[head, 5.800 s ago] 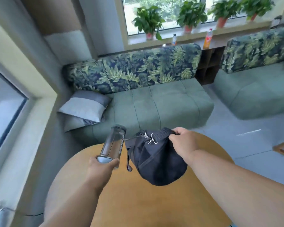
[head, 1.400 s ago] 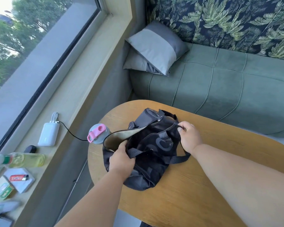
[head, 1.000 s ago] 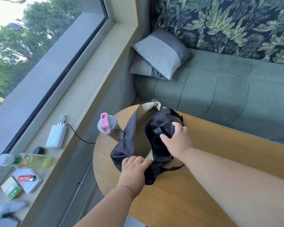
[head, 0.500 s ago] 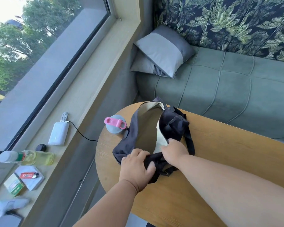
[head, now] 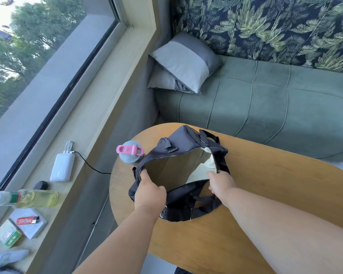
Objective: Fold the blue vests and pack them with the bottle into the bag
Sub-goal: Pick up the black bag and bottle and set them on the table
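Observation:
A dark bag (head: 183, 144) with a cream lining lies on the round wooden table (head: 265, 190), its mouth spread wide toward me. My left hand (head: 149, 192) grips the near left rim of the opening. My right hand (head: 221, 183) pinches the near right rim beside a black strap. The bottle (head: 130, 155), with a grey-blue lid and pink loop, stands upright just left of the bag at the table's edge. No blue vest shows; the inside of the bag looks bare where I can see it.
A window sill on the left holds a white power bank (head: 62, 167) with a cable, a yellow-liquid bottle (head: 24, 198), a lighter and small boxes. A green sofa (head: 275, 107) with a grey pillow (head: 183, 62) stands behind the table.
Both hands have pulled apart along the near rim, so the bag's mouth is now much wider. The bottle stays upright beside the bag.

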The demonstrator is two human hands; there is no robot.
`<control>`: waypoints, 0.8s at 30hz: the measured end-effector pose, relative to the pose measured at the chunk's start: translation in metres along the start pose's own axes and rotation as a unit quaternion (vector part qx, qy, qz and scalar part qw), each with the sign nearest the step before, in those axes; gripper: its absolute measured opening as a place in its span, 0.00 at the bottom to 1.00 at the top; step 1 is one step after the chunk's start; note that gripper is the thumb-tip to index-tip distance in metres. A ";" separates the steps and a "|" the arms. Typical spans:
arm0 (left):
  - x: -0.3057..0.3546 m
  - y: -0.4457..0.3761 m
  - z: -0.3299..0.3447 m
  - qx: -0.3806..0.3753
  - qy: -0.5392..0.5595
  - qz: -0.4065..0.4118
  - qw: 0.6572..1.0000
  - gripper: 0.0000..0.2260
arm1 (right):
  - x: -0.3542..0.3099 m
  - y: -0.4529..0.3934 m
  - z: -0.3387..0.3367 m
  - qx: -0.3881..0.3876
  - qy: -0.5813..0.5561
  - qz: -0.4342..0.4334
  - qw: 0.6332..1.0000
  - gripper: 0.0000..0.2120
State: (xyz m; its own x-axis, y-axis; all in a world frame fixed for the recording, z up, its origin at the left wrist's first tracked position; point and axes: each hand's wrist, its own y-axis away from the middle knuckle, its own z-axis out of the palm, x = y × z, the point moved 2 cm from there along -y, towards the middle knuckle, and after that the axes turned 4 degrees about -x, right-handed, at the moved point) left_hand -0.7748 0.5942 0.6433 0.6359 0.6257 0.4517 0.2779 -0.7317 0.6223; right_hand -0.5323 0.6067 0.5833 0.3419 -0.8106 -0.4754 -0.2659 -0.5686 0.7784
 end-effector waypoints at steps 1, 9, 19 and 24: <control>0.002 0.001 -0.001 -0.006 -0.007 0.004 1.000 0.38 | -0.006 0.007 -0.004 -0.001 0.004 -0.026 1.000 0.11; 0.010 0.008 0.002 -0.025 -0.062 0.054 0.996 0.31 | -0.020 0.028 -0.013 -0.016 0.053 -0.102 0.993 0.15; 0.039 0.031 0.007 0.022 -0.123 0.157 0.980 0.22 | -0.009 0.043 -0.035 -0.015 0.054 -0.119 0.991 0.23; 0.082 0.053 0.026 0.021 -0.156 0.261 0.953 0.19 | 0.013 0.053 -0.076 0.023 0.024 -0.101 0.994 0.20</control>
State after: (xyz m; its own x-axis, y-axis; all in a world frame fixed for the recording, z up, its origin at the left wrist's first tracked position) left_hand -0.6894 0.5995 0.6963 0.8762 0.0684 0.4771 -0.1096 -0.9357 0.3354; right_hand -0.4733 0.5771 0.6495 0.4350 -0.6720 -0.5993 -0.2282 -0.7261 0.6486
